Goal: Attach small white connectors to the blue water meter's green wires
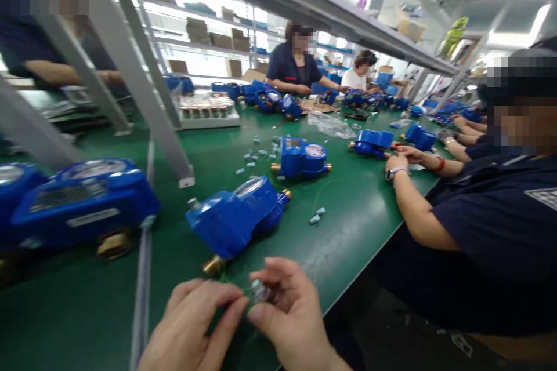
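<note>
Left hand and right hand together, pinching small clear plastic seal; blue brass-ended water meter just beyond, long axis slanting away rightward, brass end toward left hand.

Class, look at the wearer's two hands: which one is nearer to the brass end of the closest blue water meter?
Left. The left hand lies just below the brass end of the blue water meter. The right hand sits farther off to the side, pinching a small seal with the left.

no legible text or labels
</note>
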Motion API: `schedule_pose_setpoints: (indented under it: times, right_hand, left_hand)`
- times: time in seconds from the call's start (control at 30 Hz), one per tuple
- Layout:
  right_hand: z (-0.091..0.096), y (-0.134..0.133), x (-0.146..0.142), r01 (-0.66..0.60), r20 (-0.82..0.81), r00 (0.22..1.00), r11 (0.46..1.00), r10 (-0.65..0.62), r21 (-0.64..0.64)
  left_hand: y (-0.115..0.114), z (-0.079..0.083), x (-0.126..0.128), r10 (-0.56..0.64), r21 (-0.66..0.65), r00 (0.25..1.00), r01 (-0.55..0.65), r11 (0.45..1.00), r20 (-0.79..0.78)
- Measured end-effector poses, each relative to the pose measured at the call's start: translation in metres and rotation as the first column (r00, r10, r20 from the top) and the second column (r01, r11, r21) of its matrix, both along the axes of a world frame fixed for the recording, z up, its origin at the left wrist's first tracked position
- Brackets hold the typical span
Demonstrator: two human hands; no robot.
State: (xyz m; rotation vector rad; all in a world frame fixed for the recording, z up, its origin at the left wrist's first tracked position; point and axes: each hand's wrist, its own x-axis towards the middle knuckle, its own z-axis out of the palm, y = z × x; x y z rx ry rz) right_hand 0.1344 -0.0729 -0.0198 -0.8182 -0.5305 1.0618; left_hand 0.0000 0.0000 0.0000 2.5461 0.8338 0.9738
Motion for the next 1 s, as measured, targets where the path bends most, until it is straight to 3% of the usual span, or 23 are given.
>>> schedule_pose_setpoints:
  times: [0.1,0.2,0.3,0.53,0.67,0.83,0.9,1.0]
  right_hand:
    - [0.004,-0.008,0.002,-0.067,-0.038,0.997,0.998,0.066,-0.02]
    - [0.003,-0.01,0.001,-0.086,-0.042,0.996,0.996,0.085,-0.013]
    - [0.0,-0.011,0.0,-0.054,0.059,0.997,0.998,0.056,-0.027]
    - [0.005,-0.017,-0.001,0.086,0.452,0.887,0.996,-0.093,0.037]
    - [0.013,-0.019,0.004,0.014,0.543,0.84,1.0,-0.012,0.001]
    - [0.011,-0.017,0.01,-0.008,0.594,0.805,1.0,0.01,-0.006]
    - [0.01,-0.017,0.009,0.039,0.683,0.729,0.999,-0.036,0.012]
    - [0.007,-0.017,0.003,0.1,0.849,0.495,0.983,-0.183,0.154]
  left_hand:
    - [-0.012,0.011,-0.001,0.051,-0.288,0.997,-0.032,0.957,0.057]
    - [-0.012,0.017,0.002,-0.018,-0.569,0.997,0.057,0.82,0.073]
    - [-0.007,0.022,0.003,-0.058,-0.712,0.997,0.077,0.698,0.052]
    - [-0.003,0.033,0.005,-0.047,-0.817,0.997,0.073,0.571,0.056]
    - [-0.001,0.038,0.006,-0.061,-0.878,0.985,0.169,0.448,0.159]
    - [-0.002,0.04,0.007,0.034,-0.904,0.952,0.278,0.325,0.305]
    - [-0.005,0.039,0.007,0.089,-0.901,0.94,0.286,0.327,0.33]
    - [-0.009,0.036,0.007,0.118,-0.89,0.934,0.275,0.365,0.337]
